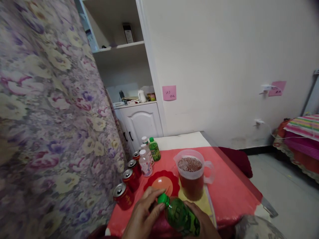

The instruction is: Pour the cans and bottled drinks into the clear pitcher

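Observation:
A green plastic drink bottle (180,215) lies tilted between my hands, low over the table's front edge. My left hand (147,210) pinches its green cap (163,199) between thumb and fingers. Around the bottle's body wraps my right hand (200,219). Just beyond, a clear plastic pitcher (191,186) holds reddish-brown liquid with bubbles on top, and it rests on a yellow cloth (208,202). To its left sits a red scalloped plate (175,186) with an orange centre, partly hidden by my left hand.
Several red cans (124,197) line the table's left edge. Behind them stand clear bottles with white caps (146,164) and another green bottle (154,149). A red cloth (231,189) covers the table. A floral curtain (57,116) hangs close on the left.

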The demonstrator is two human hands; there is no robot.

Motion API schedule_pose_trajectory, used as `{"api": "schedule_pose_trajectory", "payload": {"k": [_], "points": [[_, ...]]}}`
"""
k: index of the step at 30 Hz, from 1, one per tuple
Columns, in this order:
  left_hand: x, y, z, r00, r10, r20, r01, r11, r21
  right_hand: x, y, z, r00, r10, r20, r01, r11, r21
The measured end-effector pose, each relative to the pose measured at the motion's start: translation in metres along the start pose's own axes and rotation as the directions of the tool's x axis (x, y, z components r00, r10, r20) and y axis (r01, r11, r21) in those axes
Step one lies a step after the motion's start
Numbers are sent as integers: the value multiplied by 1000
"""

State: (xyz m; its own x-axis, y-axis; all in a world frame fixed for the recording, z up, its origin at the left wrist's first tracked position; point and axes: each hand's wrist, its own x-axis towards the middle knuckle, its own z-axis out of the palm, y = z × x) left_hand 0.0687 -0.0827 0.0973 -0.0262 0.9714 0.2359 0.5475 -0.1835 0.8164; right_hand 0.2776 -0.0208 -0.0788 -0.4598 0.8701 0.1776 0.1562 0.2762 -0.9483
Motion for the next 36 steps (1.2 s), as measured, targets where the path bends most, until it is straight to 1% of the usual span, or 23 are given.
{"api": "schedule_pose_trajectory", "payload": {"k": [3,4,7,9,11,13,15,17,20,23,28,30,33,34,36], "points": [[-5,-3,-4,1000,-14,26,14,1000,13,-2,-4,0,1000,-11,-1,11,1000,-5],[-6,-2,-5,1000,-10,13,9,999,34,-3,-6,0,1000,-15,-6,15,1000,-8],[-6,2,-3,997,21,-71,-14,996,85,-5,-9,0,1000,-22,-17,21,1000,-21],[-4,7,0,994,13,-107,-2,995,99,-4,-9,-1,1000,-29,-6,29,999,-25],[-4,10,3,995,-10,-99,21,994,112,-4,-7,-1,999,-40,11,40,999,-28],[-5,10,3,998,-24,-61,31,993,118,-3,-3,-1,998,-56,32,57,998,-27],[-8,6,3,1000,-19,-25,22,995,101,-2,0,0,997,-57,49,58,998,-27],[-10,1,2,1000,-20,-12,20,997,70,-2,3,0,998,-37,54,39,999,-37],[-9,-3,3,997,-40,-62,44,997,60,-3,3,2,999,-29,35,30,999,-42],[-6,0,4,993,-48,-105,55,996,69,-4,2,3,999,-41,28,42,998,-37],[-7,0,3,998,-8,-57,10,1000,26,-2,5,3,999,-27,31,29,999,-34],[-7,-2,4,997,-23,-75,25,999,23,-1,5,2,999,-31,39,32,999,-26],[-8,-5,6,991,-44,-130,50,998,42,0,4,2,998,-36,49,37,999,-24],[-8,-6,6,990,-44,-135,50,998,40,0,4,3,998,-39,53,40,999,-23],[-9,-8,5,993,-42,-112,45,999,20,-1,4,3,997,-38,63,40,999,-25]]}}
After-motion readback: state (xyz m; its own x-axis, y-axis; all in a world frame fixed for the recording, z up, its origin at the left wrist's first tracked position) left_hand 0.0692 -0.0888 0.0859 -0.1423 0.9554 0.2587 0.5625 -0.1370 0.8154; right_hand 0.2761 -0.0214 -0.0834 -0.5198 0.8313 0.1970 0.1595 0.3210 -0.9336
